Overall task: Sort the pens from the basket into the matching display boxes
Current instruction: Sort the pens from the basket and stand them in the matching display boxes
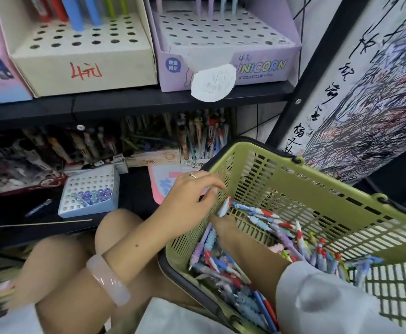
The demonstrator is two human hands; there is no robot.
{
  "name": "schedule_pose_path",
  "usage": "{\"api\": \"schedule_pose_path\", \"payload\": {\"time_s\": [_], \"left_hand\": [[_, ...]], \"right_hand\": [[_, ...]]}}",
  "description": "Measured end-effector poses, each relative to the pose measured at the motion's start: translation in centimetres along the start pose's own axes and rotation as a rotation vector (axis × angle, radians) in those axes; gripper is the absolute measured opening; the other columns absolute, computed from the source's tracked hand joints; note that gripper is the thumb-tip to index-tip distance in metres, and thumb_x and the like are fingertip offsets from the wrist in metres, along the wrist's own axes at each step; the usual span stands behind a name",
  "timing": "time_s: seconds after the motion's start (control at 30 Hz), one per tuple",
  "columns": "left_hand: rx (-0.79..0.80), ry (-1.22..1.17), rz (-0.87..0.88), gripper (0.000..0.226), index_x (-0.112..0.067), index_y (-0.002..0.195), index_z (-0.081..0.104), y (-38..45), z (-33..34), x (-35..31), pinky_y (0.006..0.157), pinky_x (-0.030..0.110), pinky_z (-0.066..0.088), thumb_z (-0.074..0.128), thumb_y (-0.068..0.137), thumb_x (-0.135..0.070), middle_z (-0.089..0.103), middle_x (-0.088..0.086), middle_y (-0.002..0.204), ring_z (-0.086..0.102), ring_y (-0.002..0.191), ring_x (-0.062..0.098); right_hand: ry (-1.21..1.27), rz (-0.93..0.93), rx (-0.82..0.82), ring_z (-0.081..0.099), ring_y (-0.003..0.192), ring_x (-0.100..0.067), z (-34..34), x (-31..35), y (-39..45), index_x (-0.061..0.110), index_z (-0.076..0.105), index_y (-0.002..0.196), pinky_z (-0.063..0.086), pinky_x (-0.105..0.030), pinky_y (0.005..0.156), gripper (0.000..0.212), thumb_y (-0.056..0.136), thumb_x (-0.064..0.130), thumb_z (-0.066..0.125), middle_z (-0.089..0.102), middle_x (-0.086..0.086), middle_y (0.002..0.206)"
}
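A green plastic basket (pixel 317 189) sits at my right and holds several loose pens (pixel 276 227) in red, white, blue and purple. My left hand (pixel 189 201) curls its fingers over the basket's near-left rim. Inside the basket, my right hand (pixel 223 222) is down among the pens. It pinches a white pen with a red tip (pixel 224 206) that stands up against the wall. On the upper shelf stand a cream display box (pixel 81 44) with a few tall pens and a purple Unicorn box (pixel 221 32). A small white box (pixel 91 189) holds bead-topped pens.
A black shelf edge (pixel 124 102) runs above the lower shelf, which carries more pen boxes (pixel 197 141). A loose pen (pixel 38 207) lies left of the small box. A scribbled test-paper panel (pixel 366 92) stands at the right. My knees (pixel 76 261) are below.
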State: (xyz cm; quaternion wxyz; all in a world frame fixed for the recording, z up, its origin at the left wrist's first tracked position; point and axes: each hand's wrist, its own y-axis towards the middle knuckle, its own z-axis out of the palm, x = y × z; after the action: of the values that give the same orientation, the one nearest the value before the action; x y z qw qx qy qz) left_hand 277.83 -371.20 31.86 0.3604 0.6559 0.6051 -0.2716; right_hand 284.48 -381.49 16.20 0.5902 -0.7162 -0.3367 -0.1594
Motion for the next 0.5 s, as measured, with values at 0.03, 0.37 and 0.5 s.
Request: {"api": "schedule_pose_path", "payload": {"time_s": [0.03, 0.37, 0.5], "left_hand": [[-0.004, -0.004, -0.004, 0.023, -0.015, 0.103, 0.068, 0.0, 0.0, 0.0, 0.100, 0.028, 0.034, 0.048, 0.093, -0.008, 0.062, -0.003, 0.109, 0.051, 0.112, 0.011], [0.002, -0.011, -0.027, 0.024, -0.016, 0.104, 0.068, -0.1, 0.0, 0.0, 0.101, 0.028, 0.033, 0.046, 0.094, -0.010, 0.062, -0.006, 0.110, 0.048, 0.116, 0.006], [0.003, -0.009, -0.038, 0.024, -0.017, 0.103, 0.068, -0.1, 0.0, 0.0, 0.101, 0.031, 0.035, 0.046, 0.094, -0.010, 0.062, -0.004, 0.110, 0.050, 0.114, 0.011]], "right_hand": [[-0.001, 0.001, 0.001, 0.051, 0.079, -0.028, -0.1, 0.0, 0.1, 0.001, 0.048, 0.092, 0.040, -0.031, 0.068, 0.018, 0.088, 0.015, 0.059, 0.049, -0.011, 0.078], [-0.032, 0.090, 0.198, 0.048, 0.062, -0.018, -2.0, 0.8, -1.2, 0.001, 0.050, 0.106, 0.037, -0.027, 0.049, 0.027, 0.094, 0.025, 0.053, 0.049, -0.007, 0.076], [-0.039, 0.071, 0.207, 0.044, 0.061, -0.018, -1.8, 1.1, -1.5, 0.003, 0.048, 0.088, 0.036, -0.026, 0.052, 0.019, 0.093, 0.020, 0.053, 0.044, -0.007, 0.072]]}}
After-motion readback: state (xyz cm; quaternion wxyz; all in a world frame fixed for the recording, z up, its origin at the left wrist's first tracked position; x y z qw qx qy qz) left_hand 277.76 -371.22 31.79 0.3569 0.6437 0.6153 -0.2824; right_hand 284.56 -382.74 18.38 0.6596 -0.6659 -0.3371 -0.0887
